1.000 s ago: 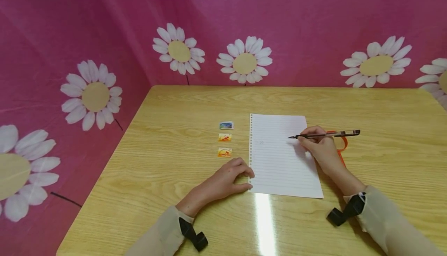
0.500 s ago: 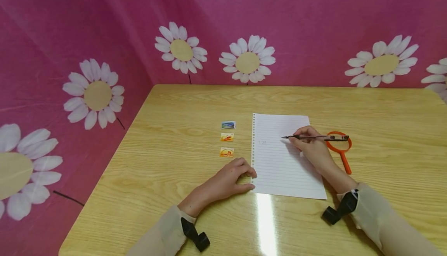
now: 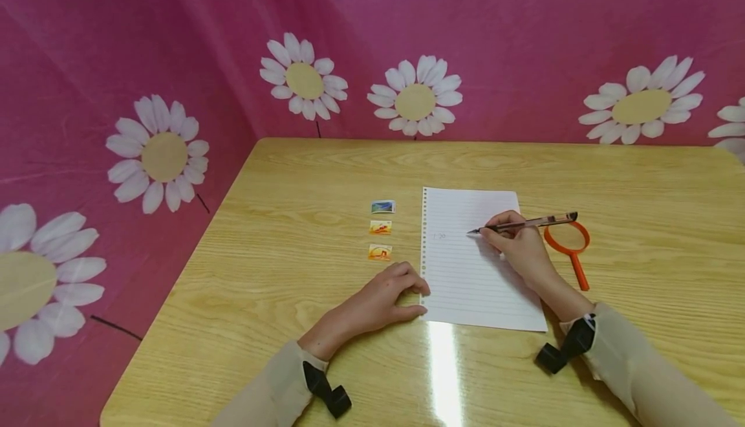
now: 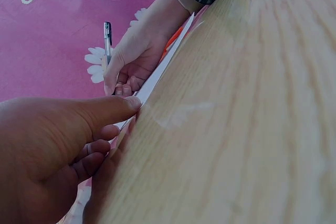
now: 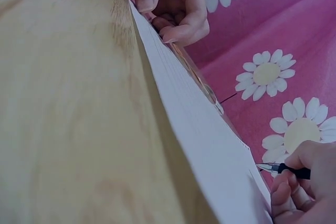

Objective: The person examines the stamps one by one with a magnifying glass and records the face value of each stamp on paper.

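Head view: the right hand (image 3: 522, 250) is pinching a pen (image 3: 544, 221), the loosely curved left hand (image 3: 385, 294) is touching the paper (image 3: 465, 288); faint marks (image 3: 440, 237) (unreadable) are leaving most lines blank.

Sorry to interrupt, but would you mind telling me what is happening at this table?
A person holds a pen in the right hand, its tip at a sheet of lined paper with some faint writing. The left hand rests at the paper's lower left edge. Three small picture cards lie to the paper's left, and an orange magnifying glass lies to its right.
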The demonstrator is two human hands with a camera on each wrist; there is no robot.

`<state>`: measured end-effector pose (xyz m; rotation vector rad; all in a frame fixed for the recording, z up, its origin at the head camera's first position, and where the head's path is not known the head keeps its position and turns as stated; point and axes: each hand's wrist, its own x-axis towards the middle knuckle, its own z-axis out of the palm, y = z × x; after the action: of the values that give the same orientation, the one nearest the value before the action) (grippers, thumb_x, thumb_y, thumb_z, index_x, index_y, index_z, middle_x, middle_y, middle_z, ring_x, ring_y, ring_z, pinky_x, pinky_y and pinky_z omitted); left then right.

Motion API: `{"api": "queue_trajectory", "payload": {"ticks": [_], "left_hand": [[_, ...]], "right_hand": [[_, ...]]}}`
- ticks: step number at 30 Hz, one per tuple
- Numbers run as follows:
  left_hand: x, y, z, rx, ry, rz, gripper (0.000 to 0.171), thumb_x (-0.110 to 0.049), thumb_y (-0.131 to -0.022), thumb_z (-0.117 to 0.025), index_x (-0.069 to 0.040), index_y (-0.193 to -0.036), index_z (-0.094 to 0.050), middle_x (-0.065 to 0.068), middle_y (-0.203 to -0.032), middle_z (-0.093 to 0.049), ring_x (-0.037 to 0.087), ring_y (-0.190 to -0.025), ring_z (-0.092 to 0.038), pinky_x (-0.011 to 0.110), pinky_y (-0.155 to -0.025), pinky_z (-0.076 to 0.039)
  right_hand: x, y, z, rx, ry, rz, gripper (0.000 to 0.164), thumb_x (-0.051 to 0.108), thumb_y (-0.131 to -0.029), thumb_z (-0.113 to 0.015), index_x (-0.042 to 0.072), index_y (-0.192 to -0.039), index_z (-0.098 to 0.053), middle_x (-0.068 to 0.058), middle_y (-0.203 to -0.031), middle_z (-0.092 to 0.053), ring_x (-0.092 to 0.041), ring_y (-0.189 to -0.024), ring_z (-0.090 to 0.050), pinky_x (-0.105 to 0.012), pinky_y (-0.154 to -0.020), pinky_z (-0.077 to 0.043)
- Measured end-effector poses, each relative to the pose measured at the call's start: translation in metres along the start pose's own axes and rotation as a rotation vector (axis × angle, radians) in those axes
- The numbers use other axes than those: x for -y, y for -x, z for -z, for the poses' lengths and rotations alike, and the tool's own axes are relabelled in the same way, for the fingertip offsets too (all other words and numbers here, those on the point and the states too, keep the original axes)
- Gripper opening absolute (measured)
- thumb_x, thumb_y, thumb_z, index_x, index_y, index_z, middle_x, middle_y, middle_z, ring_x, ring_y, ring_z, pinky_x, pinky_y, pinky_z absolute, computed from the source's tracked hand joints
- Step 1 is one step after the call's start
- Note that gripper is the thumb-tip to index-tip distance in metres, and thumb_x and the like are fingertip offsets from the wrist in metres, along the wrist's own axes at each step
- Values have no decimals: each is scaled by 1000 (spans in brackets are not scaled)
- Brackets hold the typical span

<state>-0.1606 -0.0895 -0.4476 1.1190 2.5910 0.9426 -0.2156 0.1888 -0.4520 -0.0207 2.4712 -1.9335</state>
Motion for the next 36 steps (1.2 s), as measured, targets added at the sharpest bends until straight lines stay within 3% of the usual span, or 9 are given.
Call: {"api": "queue_trajectory", "payload": {"ticks": [6, 13, 28, 36], "left_hand": [[-1, 0, 0, -2, -8, 2, 19, -23, -91, -70, -14, -107, -67, 1, -106, -58, 11, -97, -53, 25, -91, -45], [-1, 0, 1, -2, -11, 3, 20, -24, -91, -71, -14, -107, -67, 1, -107, -58, 11, -96, -52, 25, -90, -45], [-1, -1, 2, 6, -7, 8, 20, -24, -91, -70, -14, -108, -67, 1, -106, -58, 11, -96, -51, 25, -89, -45], [-1, -1, 1, 7, 1, 14, 20, -23, -91, -70, -14, -108, -66, 1, -107, -58, 11, -97, -53, 24, -91, -45]], "right_hand": [[1, -1, -2, -9, 49, 24, 8, 15, -93, -67, 14, -92, -58, 16, -68, -56, -2, -58, -48, -20, -51, -40], [0, -3, -5, -11, 137, 39, 18, 12, -93, -66, -2, -100, -57, 15, -66, -54, -2, -57, -50, -21, -51, -42], [-5, -2, -7, -20, 220, 101, 14, 10, -92, -65, 0, -98, -57, 10, -69, -54, -2, -57, -47, -21, -50, -40], [-6, 0, -9, -51, 275, 140, 13, 9, -91, -66, 1, -98, -59, 3, -80, -54, -3, -64, -44, -19, -54, -39]]}}
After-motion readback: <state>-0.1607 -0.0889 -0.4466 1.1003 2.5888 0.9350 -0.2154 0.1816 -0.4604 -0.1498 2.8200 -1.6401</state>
